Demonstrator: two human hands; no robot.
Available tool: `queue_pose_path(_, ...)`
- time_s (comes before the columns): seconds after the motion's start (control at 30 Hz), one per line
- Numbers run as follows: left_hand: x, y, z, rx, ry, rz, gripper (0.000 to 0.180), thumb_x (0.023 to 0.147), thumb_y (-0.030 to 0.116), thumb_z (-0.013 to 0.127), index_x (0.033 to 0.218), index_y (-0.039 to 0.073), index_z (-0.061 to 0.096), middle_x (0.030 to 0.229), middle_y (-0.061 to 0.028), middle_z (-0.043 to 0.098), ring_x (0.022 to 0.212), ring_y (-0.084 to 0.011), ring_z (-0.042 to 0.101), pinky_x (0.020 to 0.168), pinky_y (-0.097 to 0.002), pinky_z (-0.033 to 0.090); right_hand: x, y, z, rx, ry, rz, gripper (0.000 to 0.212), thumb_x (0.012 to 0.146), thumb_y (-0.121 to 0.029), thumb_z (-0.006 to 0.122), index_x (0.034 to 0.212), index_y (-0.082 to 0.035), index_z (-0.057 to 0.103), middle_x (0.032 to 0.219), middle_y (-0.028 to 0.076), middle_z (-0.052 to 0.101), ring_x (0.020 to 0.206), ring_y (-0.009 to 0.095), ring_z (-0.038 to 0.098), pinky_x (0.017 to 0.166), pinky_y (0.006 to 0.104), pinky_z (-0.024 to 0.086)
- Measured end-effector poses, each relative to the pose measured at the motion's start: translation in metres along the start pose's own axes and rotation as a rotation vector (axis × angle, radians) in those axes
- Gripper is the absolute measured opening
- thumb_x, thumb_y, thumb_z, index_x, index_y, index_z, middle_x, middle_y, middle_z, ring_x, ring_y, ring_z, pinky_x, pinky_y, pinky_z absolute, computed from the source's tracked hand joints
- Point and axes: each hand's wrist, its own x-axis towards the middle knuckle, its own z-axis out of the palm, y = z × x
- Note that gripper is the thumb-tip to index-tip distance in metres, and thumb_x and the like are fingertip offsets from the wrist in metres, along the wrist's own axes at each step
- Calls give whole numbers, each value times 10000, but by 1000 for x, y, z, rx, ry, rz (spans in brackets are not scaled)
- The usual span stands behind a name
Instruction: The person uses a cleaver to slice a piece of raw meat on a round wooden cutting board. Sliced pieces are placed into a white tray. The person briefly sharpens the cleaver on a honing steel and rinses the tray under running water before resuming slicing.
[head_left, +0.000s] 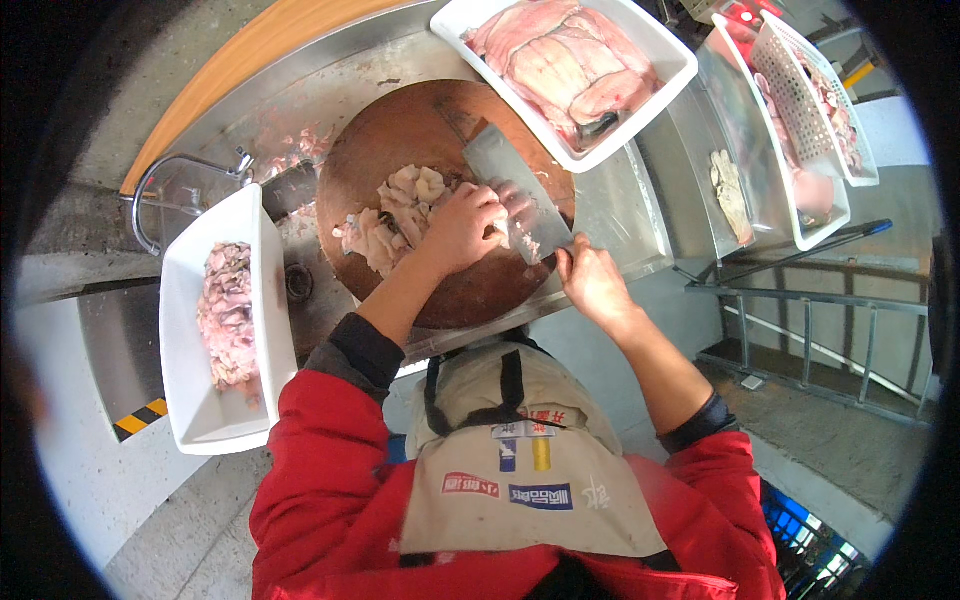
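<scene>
On a round wooden chopping board (pixel 440 300) lies a heap of pale cut meat (pixel 385 225), with some dark skin in it. My left hand (pixel 468 228) rests at the heap's right end, its fingers curled over a piece of meat against the blade. The kind of meat I cannot tell. My right hand (pixel 595 278) is closed round the handle of a cleaver (pixel 522 195), whose broad blade stands just right of my left fingers. Small scraps cling to the blade. The handle is mostly hidden in my fist.
A white tub (pixel 575 155) of large pink meat slabs (pixel 570 65) overlaps the board's far right. Another white tub (pixel 215 420) with cut pieces stands left, near a curved tap (pixel 150 200). Farther right are a glove (pixel 730 195), a perforated basket (pixel 800 90) and a metal rack (pixel 810 340).
</scene>
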Motion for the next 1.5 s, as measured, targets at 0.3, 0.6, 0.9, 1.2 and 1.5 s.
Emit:
queue_pose_path(0.3,-2,5,6,-23,-6,46,90,795,130,731,822,73,668,966,-84,626,983,-326,575,899,-432,505,-5,6,7,-56,18,-2,327,1032,-253,579,1009,72,551,738,341,660,750,553,665,705,612,547)
queue_pose_path(0.6,-4,3,9,-7,-27,47,196,760,183,805,864,63,689,1001,-78,631,1016,-320,574,935,-434,505,30,-21,13,-92,39,12,348,1045,-283,536,1038,65,537,820,351,686,821,538,691,739,602,567)
queue_pose_path(0.9,-9,12,13,27,84,13,146,790,151,789,874,76,697,975,-72,638,1031,-320,587,918,-432,508,13,-16,-3,-118,-6,-71,325,1042,-268,553,1038,56,544,790,345,681,791,542,686,728,602,565)
queue_pose_path(1.2,-18,7,22,50,92,20,79,827,105,709,886,56,689,979,-83,647,1031,-327,593,926,-429,512,-4,-20,5,-265,-46,-28,311,1075,-296,477,1057,15,480,808,281,714,766,495,711,692,583,578)
queue_pose_path(1.5,-23,11,21,87,97,7,81,813,105,720,879,62,704,980,-85,658,1035,-327,589,937,-432,510,-13,-6,6,-229,-37,-92,292,1052,-262,516,1048,29,491,762,300,690,752,524,687,693,596,564)
